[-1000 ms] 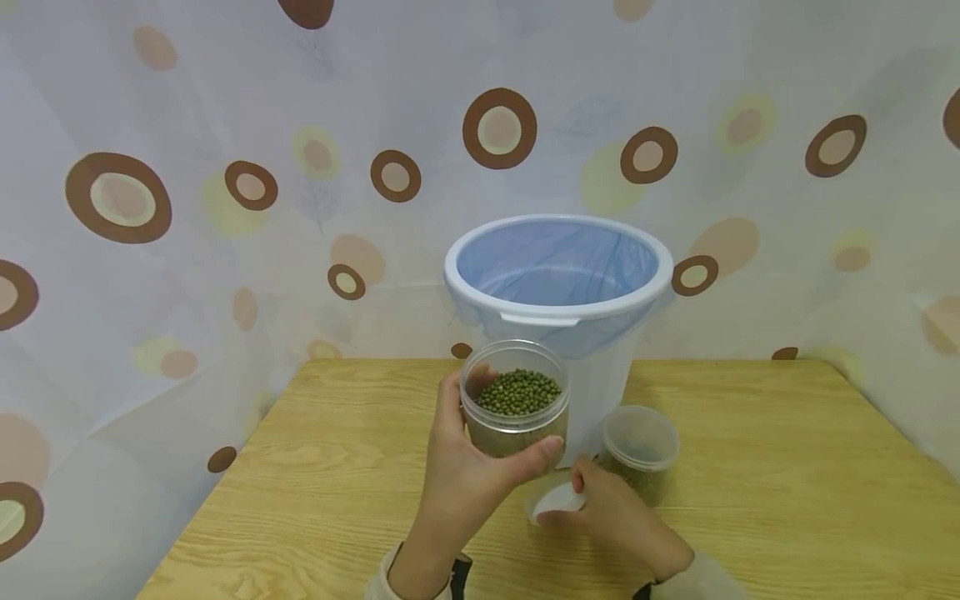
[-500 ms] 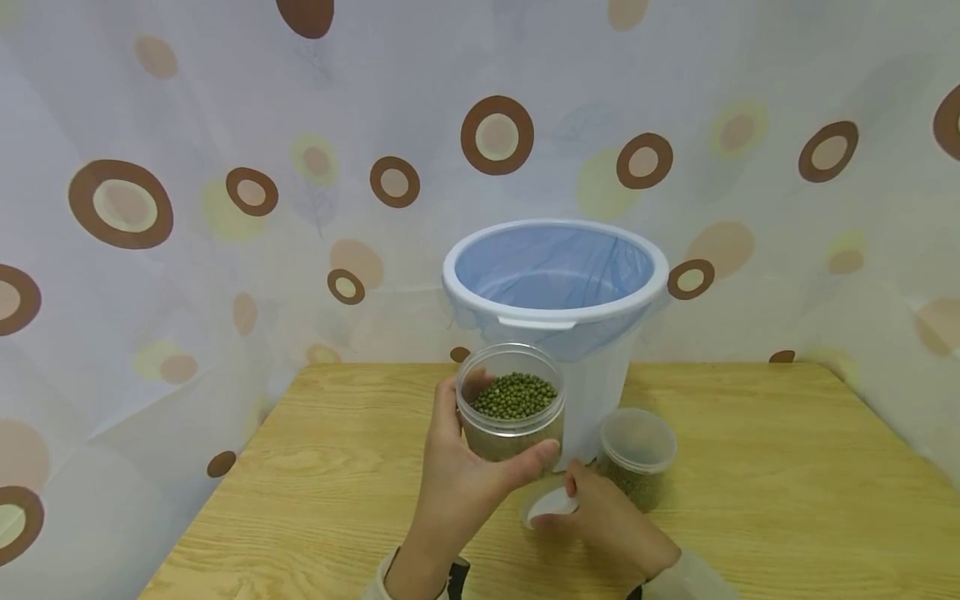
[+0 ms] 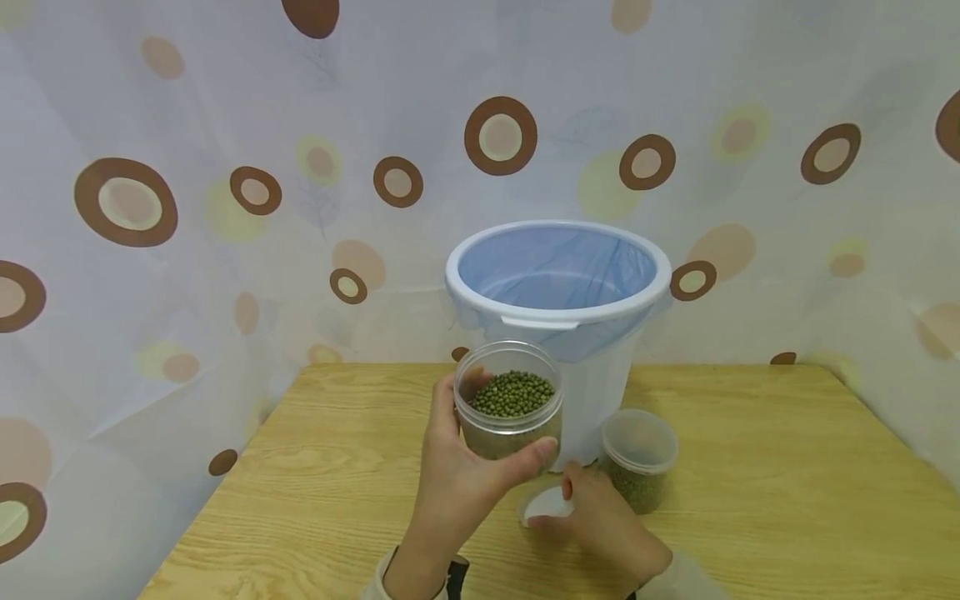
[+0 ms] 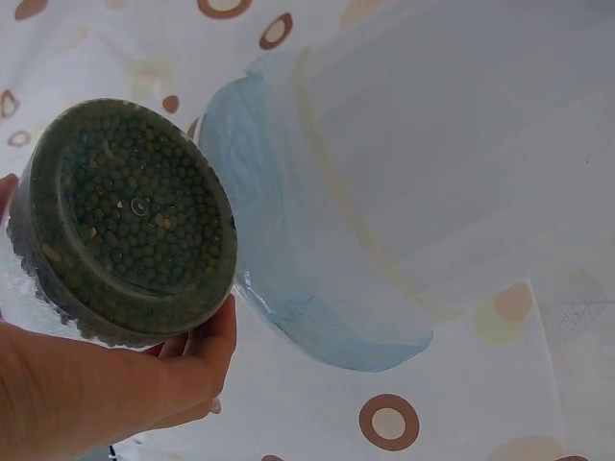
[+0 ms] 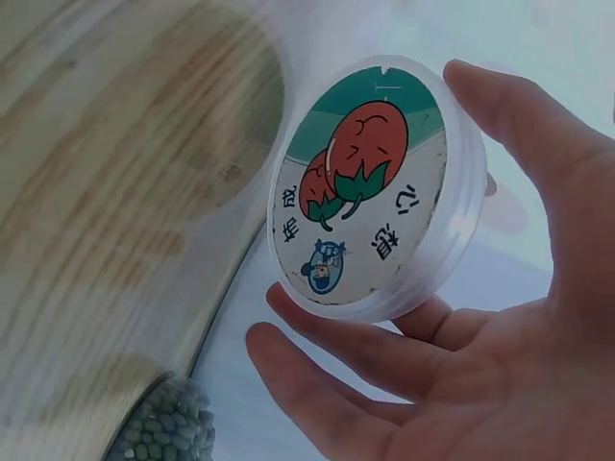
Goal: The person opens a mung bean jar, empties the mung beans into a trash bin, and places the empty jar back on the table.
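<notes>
My left hand [image 3: 461,479] grips a clear plastic jar [image 3: 510,442] from the side, thumb in front and fingers behind. Green mung beans [image 3: 517,394] fill much of it, and its top is uncovered. Seen from below in the left wrist view, beans show through the jar's base [image 4: 144,206]. Lower and to the right, my right hand [image 3: 600,517] holds a round white lid [image 3: 549,502] by its edge. In the right wrist view the lid [image 5: 370,192] has a printed label with red fruit and characters, and sits between thumb and fingers.
A white bin [image 3: 603,383] lined with a thin blue bag [image 3: 562,275] stands on the wooden table [image 3: 322,467] behind the hands. Just right of my right hand is a second clear jar [image 3: 637,483] with dark greenish contents. A patterned sheet [image 3: 420,83] hangs behind.
The right hand has shifted slightly left with the lid, under the held jar. The left hand and its jar stay nearly in place; the view tilts a little.
</notes>
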Motion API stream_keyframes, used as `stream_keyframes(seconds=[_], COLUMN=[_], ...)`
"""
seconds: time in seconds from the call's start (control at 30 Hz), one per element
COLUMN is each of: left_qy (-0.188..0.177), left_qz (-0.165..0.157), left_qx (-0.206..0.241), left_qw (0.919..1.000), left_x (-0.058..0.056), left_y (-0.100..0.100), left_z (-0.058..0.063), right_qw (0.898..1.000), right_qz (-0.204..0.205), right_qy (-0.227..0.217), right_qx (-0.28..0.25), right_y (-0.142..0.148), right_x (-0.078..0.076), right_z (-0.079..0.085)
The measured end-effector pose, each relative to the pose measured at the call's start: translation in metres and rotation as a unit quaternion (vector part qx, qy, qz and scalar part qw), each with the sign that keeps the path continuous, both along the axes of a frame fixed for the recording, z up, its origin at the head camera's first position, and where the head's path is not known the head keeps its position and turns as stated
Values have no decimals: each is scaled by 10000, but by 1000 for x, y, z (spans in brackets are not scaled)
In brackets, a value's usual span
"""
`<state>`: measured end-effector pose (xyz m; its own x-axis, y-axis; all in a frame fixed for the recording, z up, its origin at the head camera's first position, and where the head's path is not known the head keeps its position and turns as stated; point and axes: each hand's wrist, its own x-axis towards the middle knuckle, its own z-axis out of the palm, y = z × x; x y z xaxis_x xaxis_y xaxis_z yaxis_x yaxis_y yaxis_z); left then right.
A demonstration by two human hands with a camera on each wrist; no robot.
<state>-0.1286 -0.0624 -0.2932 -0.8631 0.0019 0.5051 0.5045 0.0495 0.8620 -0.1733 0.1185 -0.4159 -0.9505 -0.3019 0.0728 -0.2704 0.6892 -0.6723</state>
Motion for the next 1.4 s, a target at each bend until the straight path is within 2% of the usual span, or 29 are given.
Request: stream_keyframes(seconds=[0.1, 0.27, 0.4, 0.53, 1.0, 1.4], left_qy=[40, 68, 67, 67, 66, 31], left_qz=[23, 16, 16, 13, -155, -97], left_qx=[26, 56, 53, 45, 155, 127], left_qw=[10000, 10000, 10000, 10000, 9997, 9999], left_x=[-1, 0, 0, 1, 1, 0], left_y=[0, 0, -1, -1, -3, -2], left_z=[0, 0, 1, 1, 0, 0], right_qw=[9995, 9978, 9963, 9951, 9956, 9953], right_qz=[-102, -76, 51, 143, -52, -112], right_qy=[272, 657, 810, 937, 843, 661], right_qx=[109, -40, -273, -279, 400, 700], right_y=[-2, -4, -5, -7, -11, -12], right_x=[1, 2, 3, 3, 3, 5], right_z=[-2, -5, -8, -11, -14, -14])
